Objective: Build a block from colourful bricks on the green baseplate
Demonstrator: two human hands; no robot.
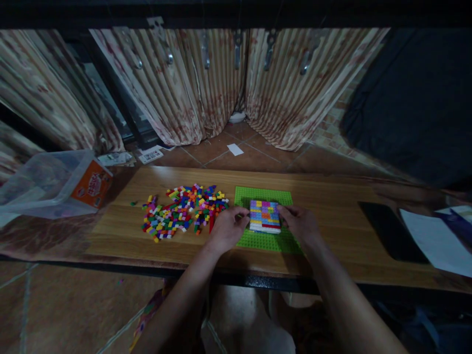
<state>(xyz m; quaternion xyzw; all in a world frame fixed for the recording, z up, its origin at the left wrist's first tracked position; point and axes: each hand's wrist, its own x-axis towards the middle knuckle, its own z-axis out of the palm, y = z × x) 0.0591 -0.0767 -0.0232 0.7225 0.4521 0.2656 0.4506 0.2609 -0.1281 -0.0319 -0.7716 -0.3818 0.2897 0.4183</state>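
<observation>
Green baseplate (264,242) holds, within its edges, a toy-brick block (264,215) between my left hand (229,227) and right hand (301,224); whether clamped, I can't tell.

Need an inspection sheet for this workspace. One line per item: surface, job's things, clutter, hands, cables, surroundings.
Surface: brown wood-grain tabletop.
Job's things: square multicoloured plastic brick build over a green studded plastic baseplate; attachment unclear. Loose multicoloured plastic bricks spread to their left.
Clutter: flat black rectangular panel and white paper sheet at right; clear plastic box with orange label at left.
Hands: left hand at the build's left edge, right hand at its right edge; grip unclear.
Cables: nothing seen.
Surroundings: striped fabric curtains, reddish-brown tiled floor.
</observation>
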